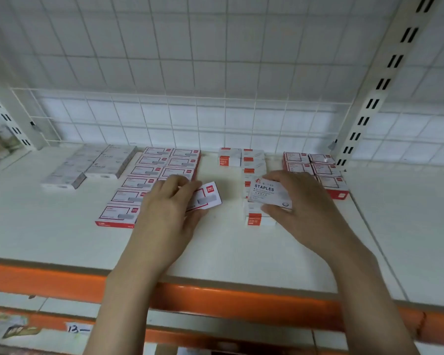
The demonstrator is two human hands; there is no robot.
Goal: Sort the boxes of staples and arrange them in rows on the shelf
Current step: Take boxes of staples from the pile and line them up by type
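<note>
My left hand [168, 208] grips a white staple box with a red logo [207, 198], tilted, just right of two rows of red-framed boxes [154, 180]. My right hand [297, 201] holds a grey-white box marked STAPLES [268, 192] over a column of orange-labelled white boxes [254, 175]. Grey boxes [92, 165] lie in rows at the left. More red-framed boxes [315, 167] sit at the right, near my right hand.
The white shelf [215, 252] has an orange front rail [215, 301]. A wire grid back panel [190, 116] closes the rear. A slotted upright [369, 103] stands at the right. A lower shelf edge bears a handwritten label [77, 329].
</note>
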